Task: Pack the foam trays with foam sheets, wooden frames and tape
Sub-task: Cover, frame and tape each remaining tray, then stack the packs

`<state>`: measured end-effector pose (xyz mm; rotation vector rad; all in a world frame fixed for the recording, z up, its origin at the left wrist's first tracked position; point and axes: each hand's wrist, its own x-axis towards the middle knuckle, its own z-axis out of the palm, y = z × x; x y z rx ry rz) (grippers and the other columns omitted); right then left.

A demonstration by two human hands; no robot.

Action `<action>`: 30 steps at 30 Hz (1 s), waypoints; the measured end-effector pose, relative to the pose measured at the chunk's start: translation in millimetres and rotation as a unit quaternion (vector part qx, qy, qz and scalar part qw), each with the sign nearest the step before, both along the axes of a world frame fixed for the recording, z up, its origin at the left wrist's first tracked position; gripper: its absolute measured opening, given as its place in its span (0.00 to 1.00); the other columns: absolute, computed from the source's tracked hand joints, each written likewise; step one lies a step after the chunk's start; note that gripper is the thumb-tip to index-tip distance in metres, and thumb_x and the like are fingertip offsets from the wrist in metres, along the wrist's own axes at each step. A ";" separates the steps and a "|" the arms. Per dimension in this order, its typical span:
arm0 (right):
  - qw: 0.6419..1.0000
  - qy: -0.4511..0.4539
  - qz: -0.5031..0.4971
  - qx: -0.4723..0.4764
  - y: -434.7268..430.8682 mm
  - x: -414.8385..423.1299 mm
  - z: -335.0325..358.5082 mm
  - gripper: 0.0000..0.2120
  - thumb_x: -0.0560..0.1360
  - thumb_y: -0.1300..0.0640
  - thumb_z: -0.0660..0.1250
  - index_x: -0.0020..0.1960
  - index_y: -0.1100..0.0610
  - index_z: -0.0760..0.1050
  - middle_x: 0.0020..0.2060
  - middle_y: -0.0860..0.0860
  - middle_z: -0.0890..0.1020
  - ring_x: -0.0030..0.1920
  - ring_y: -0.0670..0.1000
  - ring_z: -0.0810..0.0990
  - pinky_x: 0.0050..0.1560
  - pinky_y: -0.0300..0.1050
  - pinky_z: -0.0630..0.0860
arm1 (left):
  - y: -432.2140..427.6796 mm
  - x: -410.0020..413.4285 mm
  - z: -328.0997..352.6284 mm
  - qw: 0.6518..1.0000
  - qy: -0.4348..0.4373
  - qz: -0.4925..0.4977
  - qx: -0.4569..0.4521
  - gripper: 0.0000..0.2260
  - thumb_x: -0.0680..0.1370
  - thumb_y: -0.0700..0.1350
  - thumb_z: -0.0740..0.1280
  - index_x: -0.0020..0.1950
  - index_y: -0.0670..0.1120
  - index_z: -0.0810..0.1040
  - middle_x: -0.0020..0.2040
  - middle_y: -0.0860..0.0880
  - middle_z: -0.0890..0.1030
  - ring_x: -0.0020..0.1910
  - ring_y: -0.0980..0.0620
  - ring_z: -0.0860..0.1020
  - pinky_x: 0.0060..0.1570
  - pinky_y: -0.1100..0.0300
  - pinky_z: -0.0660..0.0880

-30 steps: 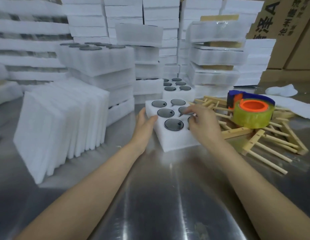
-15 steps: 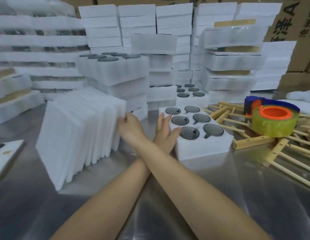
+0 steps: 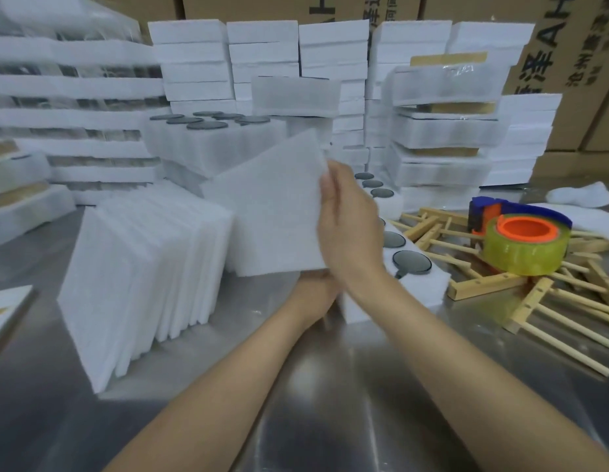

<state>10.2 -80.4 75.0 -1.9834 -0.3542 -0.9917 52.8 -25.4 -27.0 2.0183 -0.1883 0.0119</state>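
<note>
Two hands: the right hand and the left hand met at the near-left corner of the foam tray, the right wrist crossing in front of the left hand.
right hand: its fingers were bent round the right edge of a foam sheet and gripped it; the hand was blurred.
left hand: it sat low, just under the sheet's bottom edge. Its fingers were hidden, so I cannot tell how far they were curled or whether they held anything.
foam sheet: it was lifted off the table, tilted, with one corner pointing up, in front of the tray's left part.
foam tray: it lay flat on the metal table, with dark round discs seated in its pockets.
sheet stack: more white sheets stood on edge to the left, leaning, just beside the raised sheet.
wooden frames: they lay in a loose pile right of the tray, touching its side.
tape roll: yellow with an orange core, it rested on top of the frames in a blue dispenser.
behind: stacked foam trays and cardboard boxes.
</note>
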 end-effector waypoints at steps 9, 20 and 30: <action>0.897 0.175 0.035 0.404 -130.8 30.2 -44.5 0.13 0.82 0.59 0.54 0.42 0.54 0.72 0.40 0.48 0.79 0.42 0.48 0.78 0.46 0.44 0.74 | 9.0 5.1 0.2 0.989 -0.056 -0.063 -0.124 0.29 0.77 0.49 0.67 0.75 0.56 0.59 0.79 0.58 0.47 0.75 0.63 0.50 0.72 0.62 0.52; 0.978 -0.190 -0.082 -0.027 -140.9 23.9 -47.3 0.09 0.80 0.61 0.61 0.57 0.61 0.77 0.49 0.53 0.81 0.48 0.50 0.77 0.47 0.41 0.73 | 4.4 5.1 -2.2 0.982 -0.035 -0.034 -0.185 0.26 0.79 0.51 0.62 0.76 0.52 0.59 0.77 0.58 0.54 0.74 0.63 0.55 0.73 0.61 0.52; 0.945 -0.064 0.077 -0.311 -123.2 16.4 -56.1 0.07 0.72 0.62 0.70 0.49 0.62 0.82 0.44 0.53 0.83 0.45 0.56 0.79 0.46 0.51 0.77 | 5.7 11.9 -5.7 0.970 -0.038 -0.012 -0.238 0.20 0.84 0.53 0.53 0.74 0.46 0.65 0.71 0.53 0.71 0.70 0.59 0.68 0.71 0.54 0.64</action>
